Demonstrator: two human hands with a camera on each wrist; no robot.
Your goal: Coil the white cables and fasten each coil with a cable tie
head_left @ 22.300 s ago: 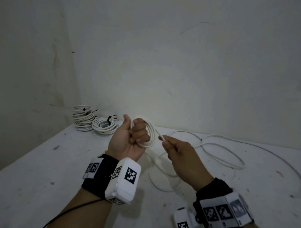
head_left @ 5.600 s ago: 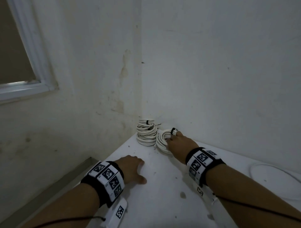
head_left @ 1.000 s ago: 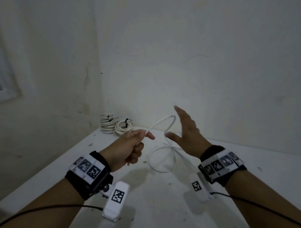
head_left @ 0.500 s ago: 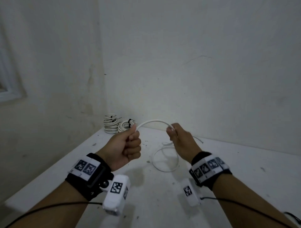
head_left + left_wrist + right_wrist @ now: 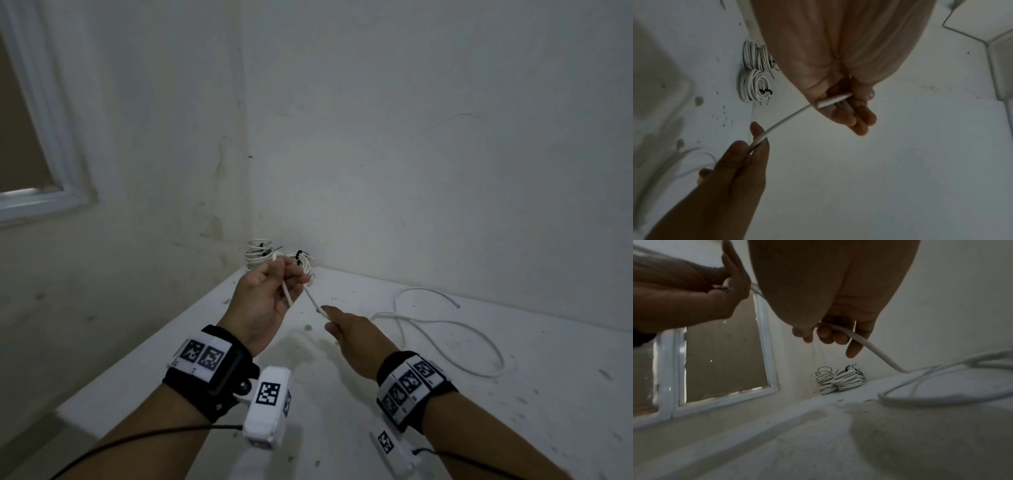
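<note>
From the head view, two finished coils (image 5: 274,260) sit in the far corner of the table (image 5: 445,428) against the wall, each with a black cable tie (image 5: 300,254) showing; that part of the job looks done. A loose white cable (image 5: 445,325) sprawls in open loops across the right side of the table, its far end lying free. The left hand (image 5: 263,305) is raised, palm up, fingers curled round the near end of that cable. The right hand (image 5: 352,332) pinches the same cable a little further along, so a short straight stretch runs between them. No loop has been formed yet, so I judge this coil is only starting; winding and tying remain.

From the left wrist view, the cable end lies across the left palm (image 5: 838,97) under the thumb, with the fingers loosely curled. The right hand's fingertips (image 5: 756,138) pinch the cable. The tied coils (image 5: 754,84) are well apart from both hands.

From the right wrist view, the right hand's fingers (image 5: 830,334) close on the cable (image 5: 879,356), which trails down to the table and away in loops. The coils (image 5: 838,379) stay stacked in the corner below a window frame (image 5: 764,337). No spare tie is visible.
</note>
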